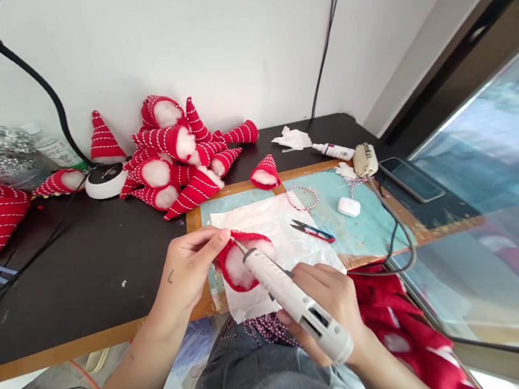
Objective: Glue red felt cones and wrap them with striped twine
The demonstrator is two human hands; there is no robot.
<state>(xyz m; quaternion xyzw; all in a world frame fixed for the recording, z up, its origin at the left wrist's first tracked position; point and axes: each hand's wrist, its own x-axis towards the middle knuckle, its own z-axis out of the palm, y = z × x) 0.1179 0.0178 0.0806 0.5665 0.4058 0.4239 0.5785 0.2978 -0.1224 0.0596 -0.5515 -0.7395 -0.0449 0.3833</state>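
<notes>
My left hand (196,258) pinches the rim of a red fabric cone (225,267), whose round opening faces me and shows white stuffing. In my right hand (329,297) is a white glue gun (292,293), held with the fingers wrapped around its body. The gun's metal tip touches or nearly touches the red rim, close to my left fingertips. Beneath the cone lies a white paper sheet (269,215) on a light blue mat (336,193). Thread snips (313,231) and a ring of red-and-white twisted cord (302,198) lie just right of the cone.
Stuffed red striped cones (175,145) are piled at the back, with one small cone (264,173) apart. A lamp base (105,180) stands left. To the right are a small white case (349,207), a tube (333,151), a phone (411,179) and a looping cable (396,220).
</notes>
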